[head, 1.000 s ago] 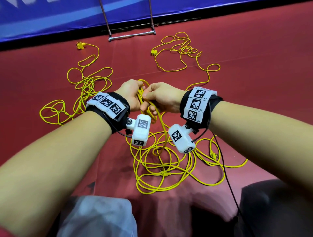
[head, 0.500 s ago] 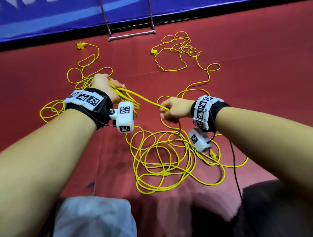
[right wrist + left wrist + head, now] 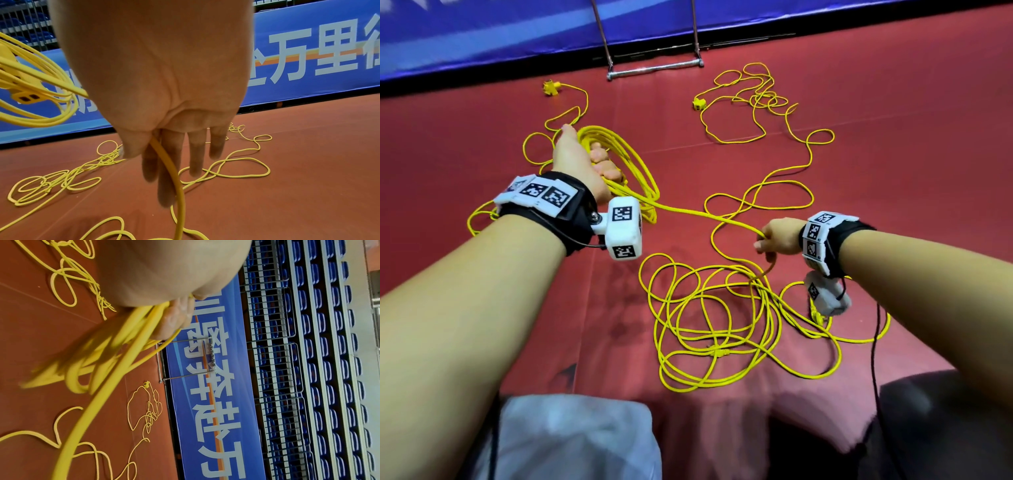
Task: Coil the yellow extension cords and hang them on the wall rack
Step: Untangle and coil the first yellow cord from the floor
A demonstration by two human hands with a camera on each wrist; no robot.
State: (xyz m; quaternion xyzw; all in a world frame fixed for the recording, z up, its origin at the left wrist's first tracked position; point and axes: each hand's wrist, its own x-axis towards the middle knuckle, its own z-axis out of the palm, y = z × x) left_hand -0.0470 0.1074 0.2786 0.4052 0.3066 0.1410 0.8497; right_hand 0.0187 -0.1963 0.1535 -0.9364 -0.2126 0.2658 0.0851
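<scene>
Gripping a bundle of yellow cord loops point(image 3: 626, 161), left hand point(image 3: 582, 161) had fingers curled shut around it, right hand point(image 3: 777, 236) pinched the running strand, stretched sideways between both hands above the red floor point(image 3: 893, 137).

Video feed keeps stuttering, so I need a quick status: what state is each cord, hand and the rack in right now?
Left hand: grips the coiled yellow cord loops, raised.
Right hand: thumb pinches the yellow cord strand running to the coil.
Loose yellow cord pile: uncoiled, on the red floor.
Far-right yellow cord: tangled, untouched.
Far-left yellow cord: uncoiled on the floor.
Metal rack: nothing on its visible part.
</scene>
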